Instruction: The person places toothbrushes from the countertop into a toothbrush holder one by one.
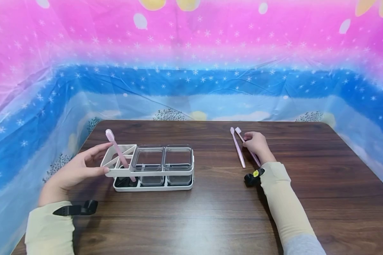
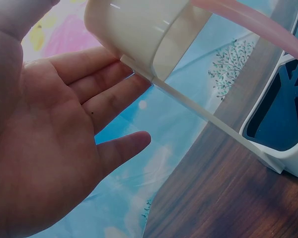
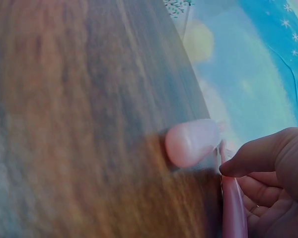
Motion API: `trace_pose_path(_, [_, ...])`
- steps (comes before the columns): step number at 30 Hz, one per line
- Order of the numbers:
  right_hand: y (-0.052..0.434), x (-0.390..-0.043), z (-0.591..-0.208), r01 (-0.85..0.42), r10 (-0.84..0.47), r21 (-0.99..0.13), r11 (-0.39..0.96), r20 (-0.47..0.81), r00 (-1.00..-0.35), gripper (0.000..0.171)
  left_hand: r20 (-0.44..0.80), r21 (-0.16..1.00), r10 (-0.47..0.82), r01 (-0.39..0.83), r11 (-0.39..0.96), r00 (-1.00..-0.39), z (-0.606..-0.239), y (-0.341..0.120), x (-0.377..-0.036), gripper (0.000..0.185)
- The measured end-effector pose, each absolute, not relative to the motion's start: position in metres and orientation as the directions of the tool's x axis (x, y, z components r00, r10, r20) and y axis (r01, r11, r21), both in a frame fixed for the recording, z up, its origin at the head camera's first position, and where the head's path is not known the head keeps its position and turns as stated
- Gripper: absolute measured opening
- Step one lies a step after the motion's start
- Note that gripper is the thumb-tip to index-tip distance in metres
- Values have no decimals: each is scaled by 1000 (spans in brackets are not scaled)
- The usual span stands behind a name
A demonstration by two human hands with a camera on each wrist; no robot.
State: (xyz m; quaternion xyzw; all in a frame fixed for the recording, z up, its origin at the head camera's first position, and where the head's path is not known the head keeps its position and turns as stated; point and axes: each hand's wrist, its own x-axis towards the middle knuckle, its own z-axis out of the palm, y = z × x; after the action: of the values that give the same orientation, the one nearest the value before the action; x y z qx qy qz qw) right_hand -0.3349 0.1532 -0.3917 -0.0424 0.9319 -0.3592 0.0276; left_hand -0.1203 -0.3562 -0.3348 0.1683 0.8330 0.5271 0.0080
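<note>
My left hand (image 1: 79,171) grips the left end of a white two-tier toothbrush holder (image 1: 121,173), thumb on the front corner and fingers at the back. In the left wrist view the fingers (image 2: 109,104) lie against the holder's pale end wall (image 2: 134,29). A pink toothbrush (image 1: 118,152) leans in the holder's left section. Over on the right, my right hand (image 1: 256,145) pinches a second pink toothbrush (image 1: 254,158) between thumb and fingers, low over the table. Another pink toothbrush (image 1: 238,148) lies just left of it. A rounded pink brush head (image 3: 191,143) shows near the right thumb tip.
Two clear square cups (image 1: 148,159) sit side by side in the holder's middle and right sections. The dark wood table (image 1: 210,219) ends at a patterned cloth (image 1: 191,78) hung behind it and along both sides.
</note>
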Motion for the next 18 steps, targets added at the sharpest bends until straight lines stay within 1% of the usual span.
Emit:
trace_pose_path(5, [153, -335, -391, -44, -66, -692, 720, -5, -998, 44, 169, 884, 297, 278, 377, -940, -335, -356, -120, 70])
trace_pose_path(9, [149, -333, -381, -49, -47, -726, 686, 23, -999, 44, 168, 887, 299, 276, 371, -939, -335, -356, -120, 70])
trace_pose_path(14, [140, -327, -357, -72, -48, -767, 638, 54, -997, 43, 165, 889, 297, 273, 369, -940, -335, -356, -120, 70])
trace_pose_path(18, [130, -321, -333, -119, -58, -794, 596, 105, -993, 43, 168, 888, 296, 275, 369, -940, -334, -356, -120, 70])
